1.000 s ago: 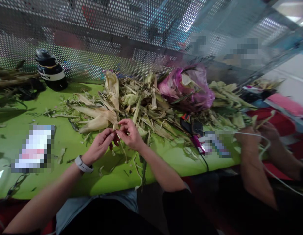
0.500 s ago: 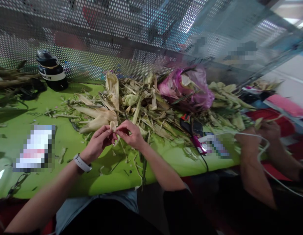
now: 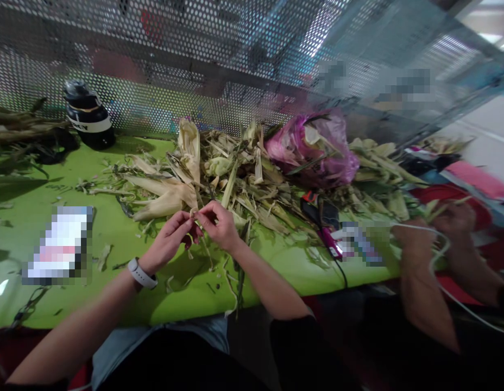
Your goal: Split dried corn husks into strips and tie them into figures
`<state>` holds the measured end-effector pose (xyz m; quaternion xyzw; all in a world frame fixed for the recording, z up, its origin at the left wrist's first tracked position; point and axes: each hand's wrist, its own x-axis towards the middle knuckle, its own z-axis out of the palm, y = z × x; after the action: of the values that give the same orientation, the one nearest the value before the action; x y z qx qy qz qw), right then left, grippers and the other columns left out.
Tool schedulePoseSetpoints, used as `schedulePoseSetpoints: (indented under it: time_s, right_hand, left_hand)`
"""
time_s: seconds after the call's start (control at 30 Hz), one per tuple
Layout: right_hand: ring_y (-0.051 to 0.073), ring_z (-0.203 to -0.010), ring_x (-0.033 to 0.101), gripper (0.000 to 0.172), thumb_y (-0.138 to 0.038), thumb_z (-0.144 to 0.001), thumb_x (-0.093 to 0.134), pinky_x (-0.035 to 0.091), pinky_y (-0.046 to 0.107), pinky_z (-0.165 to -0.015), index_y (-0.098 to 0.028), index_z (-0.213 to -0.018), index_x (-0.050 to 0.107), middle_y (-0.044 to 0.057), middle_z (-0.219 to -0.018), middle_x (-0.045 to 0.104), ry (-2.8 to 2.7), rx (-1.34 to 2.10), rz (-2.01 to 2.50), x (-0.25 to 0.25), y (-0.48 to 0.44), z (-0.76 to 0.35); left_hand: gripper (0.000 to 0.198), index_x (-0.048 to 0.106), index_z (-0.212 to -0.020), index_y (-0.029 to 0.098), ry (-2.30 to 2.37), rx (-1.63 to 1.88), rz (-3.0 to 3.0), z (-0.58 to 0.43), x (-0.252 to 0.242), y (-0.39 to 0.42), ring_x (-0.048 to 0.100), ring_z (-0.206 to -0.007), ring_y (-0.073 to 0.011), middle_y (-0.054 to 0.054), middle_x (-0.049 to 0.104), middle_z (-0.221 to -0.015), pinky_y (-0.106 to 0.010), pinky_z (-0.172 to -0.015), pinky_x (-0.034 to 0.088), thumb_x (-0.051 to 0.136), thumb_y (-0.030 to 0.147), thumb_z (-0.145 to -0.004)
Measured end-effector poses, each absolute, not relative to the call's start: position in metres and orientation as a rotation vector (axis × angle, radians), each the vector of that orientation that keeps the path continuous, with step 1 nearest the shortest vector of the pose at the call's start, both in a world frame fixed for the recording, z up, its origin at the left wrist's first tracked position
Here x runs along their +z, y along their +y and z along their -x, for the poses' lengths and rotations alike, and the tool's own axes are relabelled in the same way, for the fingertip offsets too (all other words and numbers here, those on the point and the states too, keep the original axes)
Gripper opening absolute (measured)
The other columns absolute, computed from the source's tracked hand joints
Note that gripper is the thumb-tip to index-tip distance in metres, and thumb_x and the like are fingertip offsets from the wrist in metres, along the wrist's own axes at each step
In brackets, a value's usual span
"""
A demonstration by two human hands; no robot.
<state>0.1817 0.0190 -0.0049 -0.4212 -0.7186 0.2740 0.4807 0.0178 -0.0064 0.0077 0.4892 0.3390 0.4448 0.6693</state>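
Between my two hands is a small pale piece of corn husk (image 3: 193, 212), mostly covered by the fingertips. My left hand (image 3: 172, 239), with a white watch on its wrist, pinches it from the left. From the right, my right hand (image 3: 218, 224) pinches the same piece with thumb and forefinger. Just behind the hands lies a larger folded corn husk (image 3: 164, 196), pale yellow. A heap of dry corn husks (image 3: 252, 187) spreads behind and to the right. Thin husk strips (image 3: 231, 282) lie on the green table (image 3: 133, 304) below my right hand.
A black bottle (image 3: 89, 122) stands at the back left, near a phone (image 3: 58, 244). A pink plastic bag (image 3: 317, 152) of husks rests at the back. Cables and another phone (image 3: 364, 244) lie rightward, beside a co-worker's hands (image 3: 435, 225). A perforated metal panel (image 3: 195, 60) rises behind.
The piece of husk stood up pale and wide above my fingertips; now it shows smaller and folded between them. My left hand has shifted slightly to the right.
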Motion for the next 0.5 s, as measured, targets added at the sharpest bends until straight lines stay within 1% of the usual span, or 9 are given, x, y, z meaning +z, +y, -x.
schedulePoseSetpoints:
  time_s: [0.07, 0.13, 0.2, 0.33, 0.5]
  right_hand:
    - [0.009, -0.054, 0.052, 0.024, -0.044, -0.088, 0.059, 0.043, 0.022, -0.052, -0.020, -0.088, 0.056, -0.004, -0.065, 0.056, -1.716, 0.760, 1.038, -0.006, 0.019, -0.180]
    - [0.010, -0.055, 0.053, 0.024, -0.043, -0.088, 0.059, 0.044, 0.023, -0.053, -0.020, -0.093, 0.057, -0.004, -0.066, 0.057, -1.718, 0.770, 1.017, -0.006, 0.020, -0.181]
    - [0.010, -0.059, 0.053, 0.022, -0.040, -0.087, 0.061, 0.045, 0.023, -0.056, -0.020, -0.094, 0.060, -0.002, -0.070, 0.058, -1.771, 0.709, 0.967, -0.006, 0.023, -0.185]
    - [0.012, -0.068, 0.054, 0.016, -0.036, -0.087, 0.064, 0.046, 0.026, -0.060, -0.021, -0.090, 0.066, 0.002, -0.081, 0.061, -1.920, 0.566, 0.826, -0.002, 0.029, -0.192]
    - [0.013, -0.074, 0.056, 0.008, -0.029, -0.087, 0.066, 0.047, 0.026, -0.064, -0.022, -0.090, 0.069, 0.002, -0.080, 0.062, -1.900, 0.468, 0.666, -0.001, 0.032, -0.191]
  left_hand:
    - [0.026, 0.056, -0.088, 0.017, 0.809, 1.017, -1.188, -0.019, 0.007, -0.006, 0.059, -0.062, -0.0110, -0.002, 0.062, -0.075, -0.020, -0.050, 0.043, 0.062, 0.042, -0.087]
    - [0.026, 0.055, -0.087, 0.017, 0.838, 1.028, -1.199, -0.019, 0.007, -0.005, 0.058, -0.060, -0.0104, -0.001, 0.061, -0.074, -0.020, -0.049, 0.042, 0.062, 0.042, -0.086]
    - [0.025, 0.053, -0.086, 0.018, 0.836, 1.022, -1.121, -0.019, 0.007, -0.004, 0.056, -0.058, -0.0088, -0.001, 0.063, -0.075, -0.019, -0.049, 0.041, 0.061, 0.041, -0.087]
    - [0.023, 0.050, -0.080, 0.018, 0.770, 1.007, -0.901, -0.017, 0.007, -0.003, 0.054, -0.057, -0.0069, 0.001, 0.063, -0.072, -0.017, -0.053, 0.042, 0.064, 0.035, -0.085]
    - [0.021, 0.049, -0.078, 0.018, 0.711, 0.975, -0.817, -0.013, 0.007, -0.001, 0.051, -0.051, -0.0065, 0.002, 0.062, -0.066, -0.016, -0.048, 0.038, 0.065, 0.031, -0.084]
